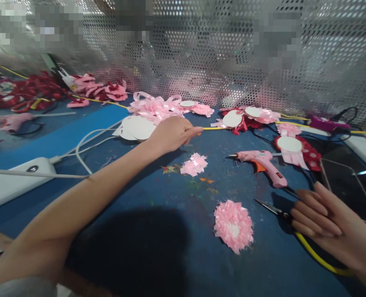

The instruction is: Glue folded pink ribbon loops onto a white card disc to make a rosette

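My left hand [175, 133] is stretched out at the back of the table, beside a stack of white discs [135, 127] and looped pink ribbon [155, 108]. Its fingers are closed together; whatever they may hold is hidden. At the right, my right hand [320, 216] has curled fingers over the handle end of scissors [272, 207], whose blades point left. A round pink ribbon rosette [234, 227] with a pale centre lies in front. Farther back sits a smaller pink ribbon flower [194, 164]. A pink glue gun [261, 163] with an orange trigger lies near my right hand.
A perforated metal screen [207, 53] borders the back. White power strips stand left [19, 177] and right [365, 150], with cables across the table. Red and pink rosettes with white discs [289, 144] lie along the back right. Red ribbon pieces [31, 93] are heaped at far left.
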The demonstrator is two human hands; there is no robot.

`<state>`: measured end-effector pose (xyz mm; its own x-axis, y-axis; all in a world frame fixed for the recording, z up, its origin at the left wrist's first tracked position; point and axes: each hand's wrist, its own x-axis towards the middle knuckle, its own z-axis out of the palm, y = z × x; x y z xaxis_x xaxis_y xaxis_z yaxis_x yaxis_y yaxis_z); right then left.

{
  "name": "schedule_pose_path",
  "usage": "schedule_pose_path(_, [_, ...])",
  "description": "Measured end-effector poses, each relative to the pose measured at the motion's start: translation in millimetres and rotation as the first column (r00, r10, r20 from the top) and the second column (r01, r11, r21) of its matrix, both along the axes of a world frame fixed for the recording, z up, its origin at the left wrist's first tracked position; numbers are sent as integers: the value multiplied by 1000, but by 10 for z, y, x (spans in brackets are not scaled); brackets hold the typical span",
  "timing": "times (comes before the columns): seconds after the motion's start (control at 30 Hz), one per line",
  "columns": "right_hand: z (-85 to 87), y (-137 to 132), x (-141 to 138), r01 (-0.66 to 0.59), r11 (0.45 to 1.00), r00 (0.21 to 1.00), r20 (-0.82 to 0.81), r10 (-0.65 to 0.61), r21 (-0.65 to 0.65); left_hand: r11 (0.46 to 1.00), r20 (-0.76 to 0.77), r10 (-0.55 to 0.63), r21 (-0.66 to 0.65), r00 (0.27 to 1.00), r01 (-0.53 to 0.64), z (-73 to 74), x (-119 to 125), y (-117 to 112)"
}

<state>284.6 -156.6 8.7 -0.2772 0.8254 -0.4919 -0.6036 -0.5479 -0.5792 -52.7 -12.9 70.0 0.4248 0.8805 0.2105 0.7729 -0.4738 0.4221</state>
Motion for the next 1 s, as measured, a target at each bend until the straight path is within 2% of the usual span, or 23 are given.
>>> schedule_pose_path(0.07, [9, -2, -17, 5, 1000, 1000, 13, -5, 3, 994, -58, -97, 45, 994, 100, -54, -40, 55])
schedule_pose_path(0.17, [20, -5, -40, 22, 1000, 999, 29, -23, 10, 982, -76, -189, -29, 979, 187, -178, -52, 97])
schedule_pose_path(0.3, [6, -5, -44, 2, 1000, 1000, 31, -3, 31, 962, -90, -253, -132, 963, 240, -296, -5, 66])
schedule_pose_path(0.47, [-27, 17, -28, -33, 997, 999, 11, 32, 67, 942, -105, -300, -190, 948, 277, -325, 12, 59])
schedule_pose_path(0.57, [-23, 41, -32, -63, 993, 998, -1, 63, 99, 948, -93, -286, -175, 954, 267, -282, 19, 60])
schedule_pose_path(0.7, [-3, 62, -59, -87, 986, 996, 29, 84, 141, 973, -66, -205, -118, 977, 196, -189, 81, -7])
schedule_pose_path(0.83, [36, 64, -83, -97, 976, 986, 151, 68, 193, 993, -24, -117, -16, 993, 117, -128, 165, -102])
schedule_pose_path(0.9, [63, 72, -64, -75, 967, 955, 296, -1, 245, 995, 16, -98, -15, 995, 98, -121, 212, -154])
schedule_pose_path(1.0, [90, 118, 21, 29, 939, 875, 446, -189, 342, 987, 140, -97, -112, 985, 113, -170, 317, -277])
